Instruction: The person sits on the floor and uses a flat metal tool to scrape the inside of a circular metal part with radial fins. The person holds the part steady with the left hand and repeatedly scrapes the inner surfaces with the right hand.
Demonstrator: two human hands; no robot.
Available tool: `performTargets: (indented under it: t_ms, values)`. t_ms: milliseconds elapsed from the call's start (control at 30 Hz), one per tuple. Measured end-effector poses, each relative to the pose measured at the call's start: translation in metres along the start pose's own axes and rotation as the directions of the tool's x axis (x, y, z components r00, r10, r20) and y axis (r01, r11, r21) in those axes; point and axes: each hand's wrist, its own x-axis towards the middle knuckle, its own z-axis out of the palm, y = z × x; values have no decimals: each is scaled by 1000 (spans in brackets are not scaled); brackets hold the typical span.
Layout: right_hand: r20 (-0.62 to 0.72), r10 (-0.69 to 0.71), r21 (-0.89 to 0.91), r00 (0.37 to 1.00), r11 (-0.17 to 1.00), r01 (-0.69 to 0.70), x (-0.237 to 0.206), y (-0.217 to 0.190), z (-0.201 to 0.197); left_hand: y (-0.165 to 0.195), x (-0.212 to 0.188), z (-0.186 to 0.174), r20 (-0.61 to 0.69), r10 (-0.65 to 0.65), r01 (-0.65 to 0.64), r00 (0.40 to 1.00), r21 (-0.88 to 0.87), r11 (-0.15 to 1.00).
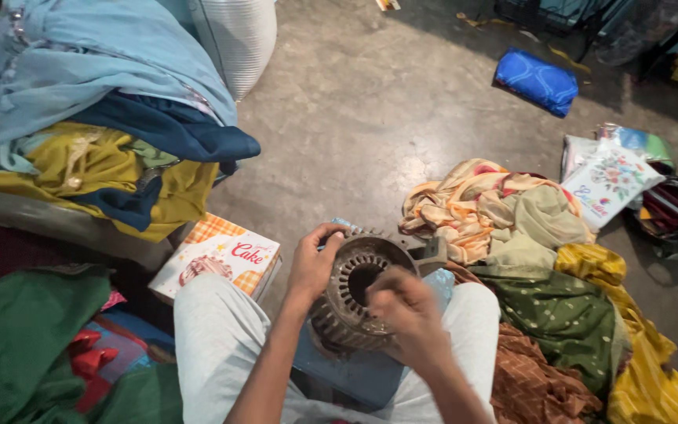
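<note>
A round, ribbed metal motor stator (355,294) with a slotted inner ring rests on a blue pad (359,377) between my knees. My left hand (313,263) grips its upper left rim, fingers curled over the edge. My right hand (402,310) is blurred over the lower right of the stator's open face, fingers bunched; whether it pinches anything cannot be made out. Light grey trouser legs (213,338) frame the part on both sides.
A cake box (217,255) lies on the concrete floor at my left knee. Heaped clothes fill a bench at the left (96,157) and the floor at the right (543,283). A blue packet (537,80) and a dark bag (672,212) lie farther off.
</note>
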Motion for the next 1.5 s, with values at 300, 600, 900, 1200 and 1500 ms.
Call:
performTargets:
  t_ms: [300, 600, 900, 1200, 1500]
  values:
    - [56, -172, -35, 984, 984, 174, -10, 6, 8, -5, 0, 0, -27, 27, -26, 999, 52, 998]
    - [38, -125, -146, 991, 981, 129, -11, 14, 3, 3, -3, 0, -29, 43, -40, 999, 109, 993]
    - [149, -166, -106, 975, 977, 182, -8, 28, -17, -3, 1, 2, -2, -5, 5, 1000, 10, 1000]
    - [268, -596, -451, 757, 617, 645, -6, 40, -39, -2, 3, 3, -9, -39, 39, 999, 15, 999]
    - [190, -120, -325, 974, 929, 178, 8, 45, -42, -9, 5, 6, -19, -17, 17, 1000, -39, 999]
